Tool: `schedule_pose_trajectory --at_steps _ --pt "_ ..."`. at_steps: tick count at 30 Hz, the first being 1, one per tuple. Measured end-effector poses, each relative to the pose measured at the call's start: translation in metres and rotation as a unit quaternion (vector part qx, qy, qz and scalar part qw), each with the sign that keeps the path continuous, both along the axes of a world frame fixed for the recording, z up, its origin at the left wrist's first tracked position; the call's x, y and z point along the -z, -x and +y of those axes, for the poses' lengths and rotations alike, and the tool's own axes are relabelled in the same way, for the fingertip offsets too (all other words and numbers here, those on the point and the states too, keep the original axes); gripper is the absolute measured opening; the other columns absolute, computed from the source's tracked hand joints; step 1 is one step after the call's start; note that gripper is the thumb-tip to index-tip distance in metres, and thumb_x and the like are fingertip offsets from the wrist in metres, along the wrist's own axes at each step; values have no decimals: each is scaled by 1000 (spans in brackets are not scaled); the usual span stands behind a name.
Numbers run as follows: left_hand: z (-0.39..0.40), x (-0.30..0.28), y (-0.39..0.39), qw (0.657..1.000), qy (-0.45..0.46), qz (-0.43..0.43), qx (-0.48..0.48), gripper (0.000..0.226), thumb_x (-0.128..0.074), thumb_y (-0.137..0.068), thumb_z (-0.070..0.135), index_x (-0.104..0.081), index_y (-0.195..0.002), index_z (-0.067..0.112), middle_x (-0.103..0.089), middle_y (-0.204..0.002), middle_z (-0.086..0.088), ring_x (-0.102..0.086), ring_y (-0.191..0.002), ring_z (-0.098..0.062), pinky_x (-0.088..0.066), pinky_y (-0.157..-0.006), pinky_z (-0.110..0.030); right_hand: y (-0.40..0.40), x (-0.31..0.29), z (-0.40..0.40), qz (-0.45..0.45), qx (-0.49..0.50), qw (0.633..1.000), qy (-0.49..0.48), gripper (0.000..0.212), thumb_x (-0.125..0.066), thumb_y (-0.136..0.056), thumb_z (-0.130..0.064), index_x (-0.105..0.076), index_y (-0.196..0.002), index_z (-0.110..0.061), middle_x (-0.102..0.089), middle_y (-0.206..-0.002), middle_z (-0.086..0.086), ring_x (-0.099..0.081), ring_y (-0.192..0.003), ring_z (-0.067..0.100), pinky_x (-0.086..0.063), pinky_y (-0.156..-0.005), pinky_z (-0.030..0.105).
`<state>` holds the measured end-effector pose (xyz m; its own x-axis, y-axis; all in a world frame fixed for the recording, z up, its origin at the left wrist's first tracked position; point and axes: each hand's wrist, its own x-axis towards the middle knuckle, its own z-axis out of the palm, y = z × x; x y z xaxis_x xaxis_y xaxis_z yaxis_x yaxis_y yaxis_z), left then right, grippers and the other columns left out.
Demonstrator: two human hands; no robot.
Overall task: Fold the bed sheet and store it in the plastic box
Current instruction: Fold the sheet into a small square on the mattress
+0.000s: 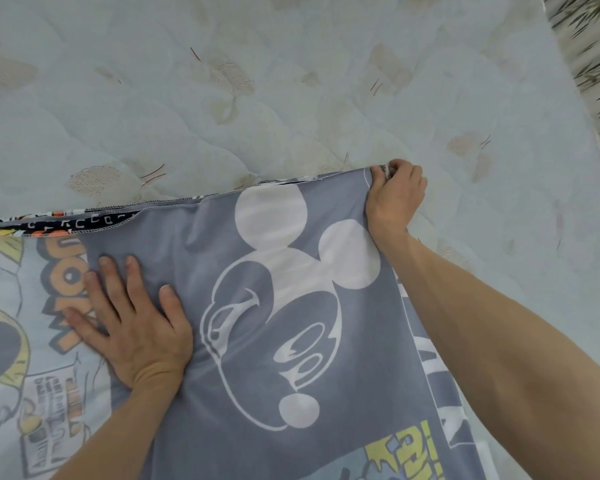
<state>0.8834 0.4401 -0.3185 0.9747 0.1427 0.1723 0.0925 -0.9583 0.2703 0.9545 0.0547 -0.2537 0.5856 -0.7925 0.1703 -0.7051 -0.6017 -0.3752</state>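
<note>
- Nearest the camera, yellow cartoon lettering (pixel 407 452) is printed on the lower edge of the bed sheet (pixel 194 393); the letters are seen reversed and cannot be read.
- On the left part of the sheet a small block of printed text (pixel 54 424) is seen, mirrored and too blurred to be read, and above it large orange letters (pixel 65 292) are printed, also reversed and partly covered.
- A large white outline of a cartoon mouse head (pixel 284 303) is printed upside down on the grey panel in the middle of the sheet.
- The left hand (pixel 132 327) is laid open and flat on the sheet, palm down with fingers spread, at the left edge of the grey panel, partly over the orange letters.
- The right forearm is stretched along the right edge of the sheet, over a white-lettered border strip (pixel 433 372) whose letters cannot be made out.
- The right hand (pixel 394 192) is closed on the far right corner of the sheet, where the cloth is bunched between the fingers.
- Along the far hem a black band with small white characters (pixel 84 221) is exposed under the folded layer; they are not legible.
- The sheet is spread on a pale quilted mattress (pixel 257 81), which lies bare beyond the hem.
- At the far right a leaf-patterned surface (pixel 596 53) is seen past the mattress edge.
</note>
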Motion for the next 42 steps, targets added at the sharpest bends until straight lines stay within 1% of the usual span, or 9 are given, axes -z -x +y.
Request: schedule_pose_trajectory --at_steps 4,8,13,18,22,27,30,35,42 --pt "-2 0 -1 1000 0 -1 -1 62 -24 -105 49 -19 -163 26 -8 -172 3 -5 -160 -20 -5 -124 -64 0 -2 -4 -1 -7 1000 -22 31 -50 -102 -32 -62 -121 -11 -59 -120 8 -51 -111 27 -36 -95 32" --pt "-2 1 -1 1000 -9 -1 -4 62 -22 -106 49 -20 -163 25 -8 -173 3 -3 -160 -19 -6 -124 -64 -8 -3 0 22 49 997 -49 31 -50 -101 -35 -58 -121 -12 -59 -122 9 -52 -115 30 -37 -97 38" --pt "-1 2 -1 1000 -12 -12 -1 61 -24 -106 48 -20 -163 26 -9 -173 3 -5 -160 -19 -4 -125 -61 -11 -3 8 29 59 997 -30 27 -51 -101 -35 -54 -119 -15 -58 -119 9 -51 -112 32 -37 -93 39" --pt "-1 1 1 1000 -5 -10 1 62 -24 -105 49 -18 -163 26 -7 -173 3 -4 -160 -19 -4 -125 -63 -14 -7 -4 9 90 988 -127 20 -58 -96 -36 -62 -106 -19 -61 -118 2 -53 -114 27 -41 -98 41" --pt "-1 1 0 1000 -8 -12 2 62 -25 -106 48 -19 -163 26 -8 -173 3 -5 -160 -20 -5 -125 -63 -20 -10 -15 -7 100 975 -200 9 -56 -95 -32 -57 -95 -23 -66 -107 -3 -60 -108 24 -46 -99 45" --pt "-1 4 0 1000 -4 -12 4 62 -24 -105 49 -20 -163 25 -8 -172 2 -4 -160 -20 -5 -124 -64 -21 -15 -21 -36 119 963 -240 6 -53 -97 -23 -49 -96 -18 -53 -84 -9 -61 -94 22 -52 -92 40" --pt "-3 5 0 1000 -15 -13 0 62 -24 -106 49 -20 -163 25 -9 -172 2 -5 -160 -20 -6 -124 -63 -23 -14 -19 -13 114 972 -204 4 -51 -97 -21 -48 -97 -19 -57 -92 -4 -61 -98 25 -49 -89 36" --pt "-6 4 0 1000 -25 -13 -9 63 -25 -106 48 -18 -164 26 -13 -172 1 -9 -159 -20 -5 -126 -59 -18 3 0 16 99 994 -48 16 -45 -101 -19 -54 -111 -10 -61 -114 14 -56 -104 35 -41 -87 44" --pt "-12 -16 -6 997 -43 55 -19 65 -27 -103 49 -23 -163 24 -18 -171 0 -14 -159 -21 -5 -127 -58 -25 29 11 84 118 987 67 38 -31 -103 -27 -46 -130 -5 -53 -130 15 -48 -121 36 -35 -96 45"
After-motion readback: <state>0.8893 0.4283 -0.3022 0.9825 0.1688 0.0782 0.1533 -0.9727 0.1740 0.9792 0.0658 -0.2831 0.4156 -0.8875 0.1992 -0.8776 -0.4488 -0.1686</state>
